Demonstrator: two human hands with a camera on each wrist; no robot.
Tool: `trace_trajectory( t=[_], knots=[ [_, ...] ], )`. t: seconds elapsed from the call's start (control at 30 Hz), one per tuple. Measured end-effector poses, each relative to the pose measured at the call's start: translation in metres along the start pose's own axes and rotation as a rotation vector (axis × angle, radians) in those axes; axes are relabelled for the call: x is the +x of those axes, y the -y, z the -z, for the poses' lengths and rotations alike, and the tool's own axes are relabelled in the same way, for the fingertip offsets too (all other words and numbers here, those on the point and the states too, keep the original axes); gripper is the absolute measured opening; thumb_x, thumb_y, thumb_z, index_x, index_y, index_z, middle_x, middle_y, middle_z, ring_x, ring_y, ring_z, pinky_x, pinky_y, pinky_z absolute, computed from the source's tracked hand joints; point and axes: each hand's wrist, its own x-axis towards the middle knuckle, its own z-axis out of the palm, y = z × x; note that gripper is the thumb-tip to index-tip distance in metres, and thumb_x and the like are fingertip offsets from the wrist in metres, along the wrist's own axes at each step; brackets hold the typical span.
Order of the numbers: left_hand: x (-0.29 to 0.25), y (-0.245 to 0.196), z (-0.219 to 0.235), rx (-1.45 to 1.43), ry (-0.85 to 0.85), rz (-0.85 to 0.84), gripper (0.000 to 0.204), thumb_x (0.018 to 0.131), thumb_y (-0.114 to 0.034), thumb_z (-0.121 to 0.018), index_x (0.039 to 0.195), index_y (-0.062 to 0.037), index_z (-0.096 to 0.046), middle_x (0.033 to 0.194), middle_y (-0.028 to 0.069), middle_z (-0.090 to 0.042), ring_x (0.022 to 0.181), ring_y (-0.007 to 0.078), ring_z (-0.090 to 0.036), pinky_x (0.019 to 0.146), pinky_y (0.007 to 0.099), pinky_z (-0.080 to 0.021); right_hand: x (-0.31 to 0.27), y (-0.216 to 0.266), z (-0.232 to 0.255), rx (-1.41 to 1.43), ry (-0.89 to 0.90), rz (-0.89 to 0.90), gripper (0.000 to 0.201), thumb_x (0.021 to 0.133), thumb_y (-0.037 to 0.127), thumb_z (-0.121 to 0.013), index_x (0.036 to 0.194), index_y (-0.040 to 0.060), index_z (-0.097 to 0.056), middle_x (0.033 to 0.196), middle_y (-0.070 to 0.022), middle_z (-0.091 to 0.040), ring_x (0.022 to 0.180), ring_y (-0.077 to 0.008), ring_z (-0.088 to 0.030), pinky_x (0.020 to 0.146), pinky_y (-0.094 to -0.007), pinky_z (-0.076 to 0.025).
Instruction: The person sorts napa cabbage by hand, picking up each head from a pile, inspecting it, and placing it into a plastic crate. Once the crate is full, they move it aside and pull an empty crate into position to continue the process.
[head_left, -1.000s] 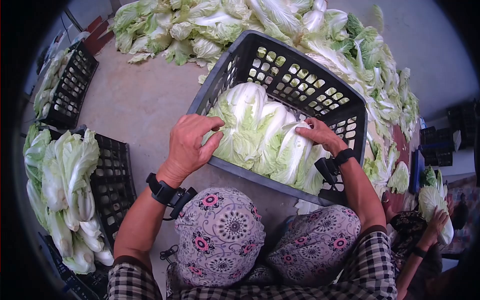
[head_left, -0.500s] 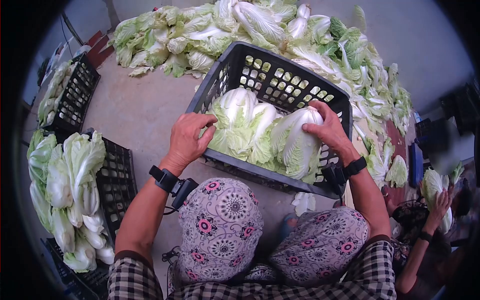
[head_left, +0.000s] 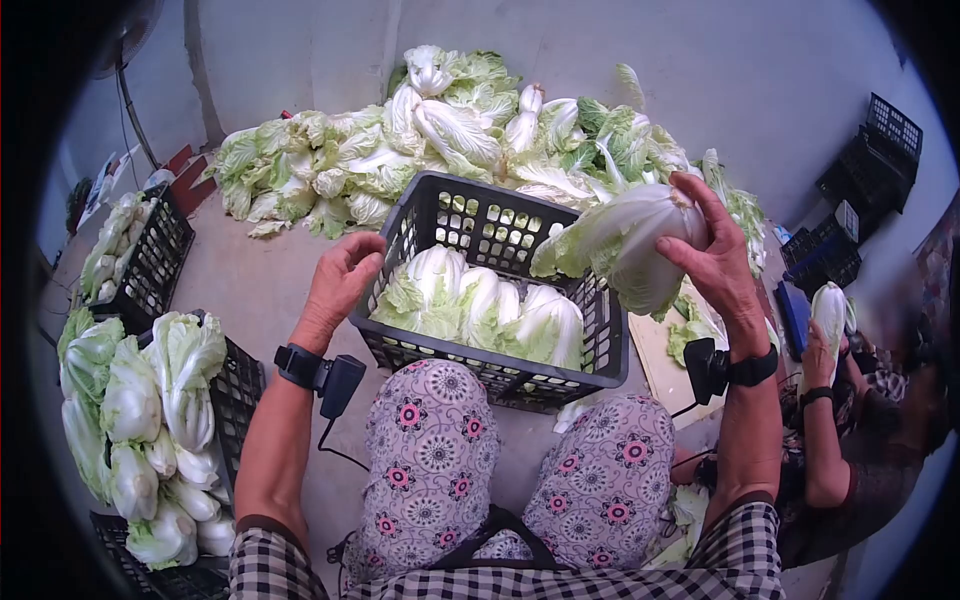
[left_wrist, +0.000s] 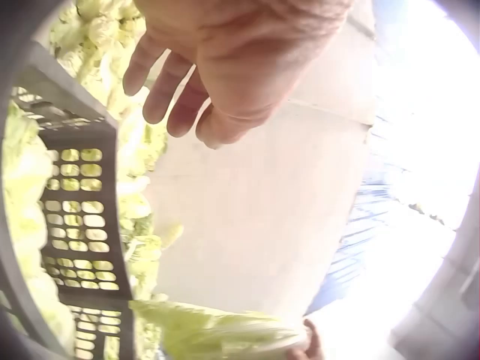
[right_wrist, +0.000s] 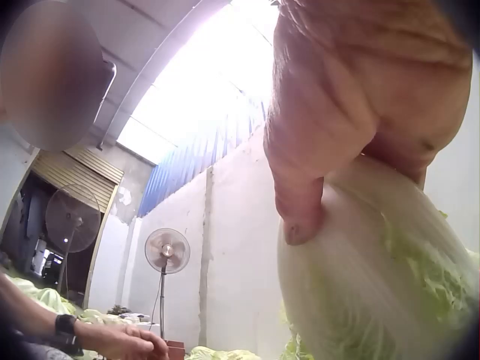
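Observation:
My right hand (head_left: 715, 245) grips a napa cabbage (head_left: 648, 240) by its white base, raised over the right end of the black crate (head_left: 500, 372); its leafy end points left. In the right wrist view, thumb and fingers spread round the white base of that cabbage (right_wrist: 367, 262). Several cabbages (head_left: 480, 300) lie side by side in the crate in front of my knees. My left hand (head_left: 345, 275) hovers beside the crate's left rim, holding nothing; the left wrist view shows its fingers (left_wrist: 176, 90) loosely bent.
Behind the crate a long heap of cabbages (head_left: 460, 130) lies along the wall. At left stand a crate (head_left: 245, 390) piled with cabbages and another filled crate (head_left: 160, 260) farther back. A pale board (head_left: 670, 365) lies right of the crate. Another person (head_left: 850, 440) holds a cabbage at right.
My right hand has lifted the rightmost cabbage from the crate, up and to the right. My left hand has drawn slightly away from the crate's contents. The head view has tilted up.

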Motion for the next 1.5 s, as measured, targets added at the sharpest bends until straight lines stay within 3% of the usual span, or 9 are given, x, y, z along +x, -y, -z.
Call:
trace_trajectory(
  t=[0.2, 0.37, 0.43, 0.53, 0.63, 0.7, 0.8, 1.03, 1.5],
  knots=[
    [-0.016, -0.156, -0.011, -0.236, 0.111, -0.128, 0.034, 0.086, -0.026, -0.060, 0.111, -0.0038, -0.056, 0.103, 0.0026, -0.061, 0.095, 0.0122, -0.055, 0.088, 0.0284, -0.042, -0.048, 0.036, 0.050, 0.118, -0.135, -0.085, 0.085, 0.064, 0.020, -0.081, 0.135, 0.0051, -0.036, 0.126, -0.0162, -0.050, 0.113, -0.0234, -0.051, 0.097, -0.0345, -0.042],
    [-0.050, -0.212, -0.089, -0.066, 0.393, -0.338, 0.081, 0.075, -0.040, -0.072, 0.136, -0.0029, -0.033, 0.128, 0.0102, -0.047, 0.123, 0.0196, -0.040, 0.100, 0.0356, -0.036, -0.061, 0.106, 0.039, 0.421, -0.059, -0.066, 0.088, 0.061, 0.017, -0.082, 0.135, 0.0058, -0.036, 0.125, -0.0154, -0.050, 0.113, -0.0228, -0.051, 0.098, -0.0343, -0.041],
    [-0.070, -0.215, -0.117, -0.239, 0.484, -0.376, 0.081, 0.076, -0.033, -0.074, 0.135, 0.0006, -0.029, 0.122, 0.0131, -0.051, 0.115, 0.0199, -0.048, 0.098, 0.0329, -0.040, -0.067, 0.119, 0.014, 0.559, 0.030, -0.059, 0.087, 0.062, 0.018, -0.081, 0.135, 0.0047, -0.036, 0.127, -0.0154, -0.049, 0.114, -0.0223, -0.050, 0.100, -0.0341, -0.039],
    [-0.086, -0.214, -0.118, -0.547, 0.492, -0.047, 0.077, 0.075, -0.029, -0.076, 0.131, 0.0012, -0.033, 0.120, 0.0121, -0.053, 0.109, 0.0197, -0.053, 0.093, 0.0328, -0.044, -0.075, 0.116, -0.008, 0.728, -0.026, -0.158, 0.093, 0.066, 0.035, -0.080, 0.137, 0.0010, -0.030, 0.131, -0.0196, -0.043, 0.120, -0.0256, -0.045, 0.103, -0.0371, -0.035],
    [-0.093, -0.201, -0.123, -0.753, 0.339, 0.095, 0.070, 0.076, -0.025, -0.075, 0.128, 0.0010, -0.035, 0.117, 0.0112, -0.054, 0.103, 0.0189, -0.056, 0.089, 0.0325, -0.048, -0.089, 0.090, -0.016, 0.597, 0.003, -0.211, 0.099, 0.067, 0.044, -0.078, 0.138, 0.0003, -0.027, 0.134, -0.0207, -0.039, 0.124, -0.0296, -0.041, 0.103, -0.0406, -0.034],
    [-0.092, -0.198, -0.126, -0.774, 0.272, 0.128, 0.071, 0.077, -0.022, -0.074, 0.130, 0.0004, -0.032, 0.117, 0.0123, -0.052, 0.104, 0.0191, -0.055, 0.088, 0.0332, -0.048, -0.097, 0.086, -0.024, 0.583, 0.222, -0.240, 0.107, 0.064, 0.052, -0.077, 0.139, -0.0017, -0.023, 0.137, -0.0225, -0.035, 0.128, -0.0330, -0.037, 0.105, -0.0429, -0.031],
    [-0.087, -0.193, -0.133, -0.743, 0.231, 0.178, 0.072, 0.077, -0.014, -0.071, 0.132, 0.0005, -0.026, 0.118, 0.0135, -0.050, 0.105, 0.0203, -0.054, 0.088, 0.0339, -0.049, -0.105, 0.062, -0.049, 0.356, 0.234, -0.139, 0.106, 0.063, 0.043, -0.080, 0.138, -0.0033, -0.022, 0.135, -0.0222, -0.038, 0.125, -0.0325, -0.040, 0.103, -0.0365, -0.033],
    [-0.072, -0.165, -0.146, -0.428, 0.247, 0.143, 0.069, 0.073, -0.007, -0.066, 0.131, 0.0022, -0.030, 0.115, 0.0148, -0.053, 0.099, 0.0196, -0.057, 0.085, 0.0318, -0.049, -0.106, 0.035, -0.057, 0.188, 0.166, -0.295, 0.084, 0.068, 0.022, -0.075, 0.136, 0.0004, -0.030, 0.119, -0.0197, -0.055, 0.112, -0.0285, -0.053, 0.096, -0.0337, -0.041],
    [-0.052, -0.128, -0.157, -0.479, 0.106, 0.129, 0.063, 0.072, -0.003, -0.065, 0.128, -0.0003, -0.036, 0.112, 0.0103, -0.055, 0.099, 0.0164, -0.057, 0.085, 0.0288, -0.047, -0.099, 0.019, -0.067, 0.545, 0.082, -0.399, 0.059, 0.079, 0.009, -0.065, 0.132, -0.0012, -0.041, 0.120, -0.0098, -0.056, 0.108, -0.0142, -0.053, 0.094, -0.0295, -0.041]
  ],
)
